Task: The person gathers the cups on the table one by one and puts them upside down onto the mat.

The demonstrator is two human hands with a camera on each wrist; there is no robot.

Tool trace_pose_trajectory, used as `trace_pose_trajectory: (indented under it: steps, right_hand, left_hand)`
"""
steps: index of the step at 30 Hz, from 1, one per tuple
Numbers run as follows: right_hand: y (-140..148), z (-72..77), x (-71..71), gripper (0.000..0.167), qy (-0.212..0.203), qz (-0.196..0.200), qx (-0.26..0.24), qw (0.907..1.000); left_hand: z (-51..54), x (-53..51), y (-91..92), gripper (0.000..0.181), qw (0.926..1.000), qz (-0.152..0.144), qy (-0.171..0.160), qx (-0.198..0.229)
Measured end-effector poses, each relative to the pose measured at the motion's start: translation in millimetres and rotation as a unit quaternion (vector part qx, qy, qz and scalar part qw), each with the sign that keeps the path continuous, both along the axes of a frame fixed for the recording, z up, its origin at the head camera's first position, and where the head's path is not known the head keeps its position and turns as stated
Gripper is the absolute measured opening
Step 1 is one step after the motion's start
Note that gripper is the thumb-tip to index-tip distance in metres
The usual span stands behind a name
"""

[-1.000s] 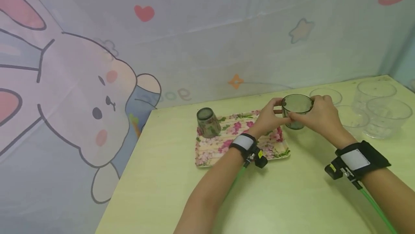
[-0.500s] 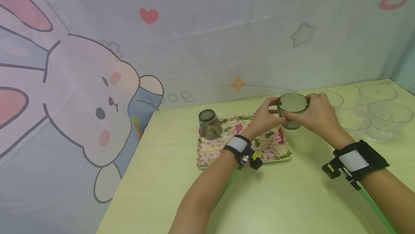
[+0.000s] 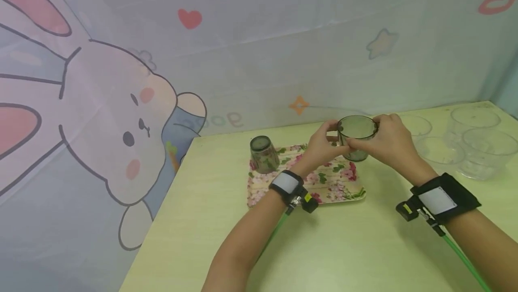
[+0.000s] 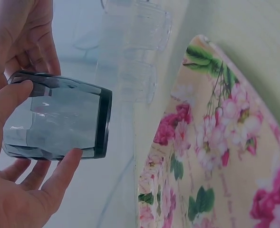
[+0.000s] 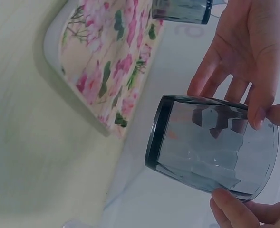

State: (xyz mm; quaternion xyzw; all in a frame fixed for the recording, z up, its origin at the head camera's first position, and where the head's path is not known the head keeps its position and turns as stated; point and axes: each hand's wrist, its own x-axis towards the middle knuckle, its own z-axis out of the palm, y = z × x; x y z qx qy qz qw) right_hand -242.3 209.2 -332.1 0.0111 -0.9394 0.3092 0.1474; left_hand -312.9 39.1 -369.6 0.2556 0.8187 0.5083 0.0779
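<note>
A smoky grey glass tumbler (image 3: 357,126) is held between both hands, mouth up, near the back right corner of the floral tray (image 3: 344,190). My left hand (image 3: 320,148) grips its left side, thumb at the front near the rim. From the right, my right hand (image 3: 391,144) grips it too, its thumb also across the front. Both wrist views show the tumbler (image 4: 66,121) raised off the surface, its dark thick base (image 5: 159,133) free of the fingers. A second grey tumbler (image 3: 264,159) stands upside down on the tray's back left part.
Several clear glasses (image 3: 481,163) stand at the right of the pale green table (image 3: 323,247), partly hidden behind my right hand. A printed fabric backdrop (image 3: 251,58) hangs behind the table. Green cables (image 3: 461,251) trail from the wrist cameras.
Both hands have carried the tumbler a little to the left, from beside the tray towards its back right corner. The upside-down tumbler stays in place on the tray.
</note>
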Motion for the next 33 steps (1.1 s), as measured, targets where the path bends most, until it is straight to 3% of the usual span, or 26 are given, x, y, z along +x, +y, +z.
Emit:
trace_pose_trajectory:
  steps: [9, 17, 33]
  right_hand:
    - [-10, 8.0, -0.3, 0.091, 0.008, 0.008, -0.006, 0.9999]
    - [-18, 14.0, 1.5, 0.089, 0.016, 0.016, -0.013, 0.9997]
    - [-30, 14.9, 0.5, 0.088, 0.019, 0.023, -0.013, 0.9995]
  left_hand:
    - [5.2, -2.3, -11.8, 0.071, 0.9998, -0.005, 0.011, 0.018]
    - [12.7, 1.4, -20.9, 0.069, 0.9995, 0.006, 0.010, 0.030]
    - [14.6, 8.4, -34.9, 0.067, 0.9988, 0.038, 0.016, 0.027]
